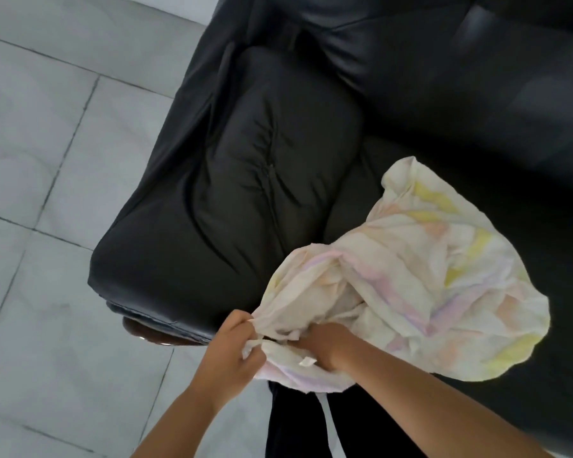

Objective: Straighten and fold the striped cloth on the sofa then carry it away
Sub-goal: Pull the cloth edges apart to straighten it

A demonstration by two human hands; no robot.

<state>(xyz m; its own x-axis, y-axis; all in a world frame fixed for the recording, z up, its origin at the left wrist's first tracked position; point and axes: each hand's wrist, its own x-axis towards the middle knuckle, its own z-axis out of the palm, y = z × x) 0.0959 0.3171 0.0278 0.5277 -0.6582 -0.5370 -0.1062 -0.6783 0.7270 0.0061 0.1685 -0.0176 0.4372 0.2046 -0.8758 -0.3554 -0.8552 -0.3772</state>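
Note:
The striped cloth is cream with faint pink, yellow and orange stripes. It lies crumpled and bunched on the seat of the black leather sofa, with its near end lifted off the front edge. My left hand pinches the cloth's near left edge. My right hand is closed on a fold just beside it, its fingers partly buried in the fabric. The two hands are a few centimetres apart. A small white tag shows on the cloth between them.
The sofa's padded armrest bulges to the left of the cloth. Pale grey floor tiles fill the left side. My dark trousers stand against the sofa's front edge, and a wooden sofa foot shows below the armrest.

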